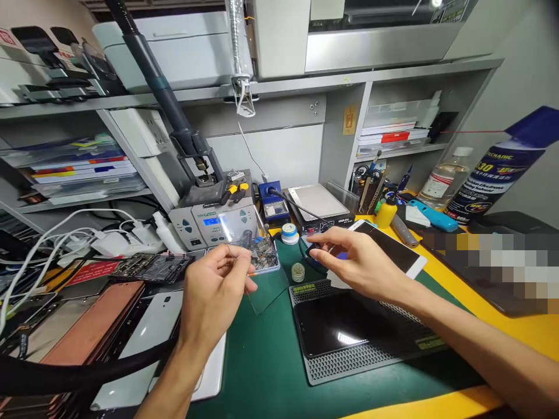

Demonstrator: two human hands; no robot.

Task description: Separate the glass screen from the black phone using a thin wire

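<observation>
My left hand (218,285) is closed, thumb against fingers, on the edge of a clear plastic panel (266,294), whose lower corner hangs over the green mat (255,349). Just behind it sits a clear box of small metal parts (264,253); whether panel and box are joined I cannot tell. My right hand (353,259) hovers above the grey perforated pad (321,369), thumb and forefinger apart, with something dark showing between or behind the tips. On that pad lies a black phone screen (332,323). A small glass jar (297,272) and a blue-and-white tub (289,233) stand nearby.
Stacked phone parts (94,326) and a black hose (87,375) crowd the left. Behind are a grey station with a blue display (213,224) and a hot plate (321,206). A white-framed phone (393,247), a yellow bottle (386,212) and a spray can (489,180) occupy the right.
</observation>
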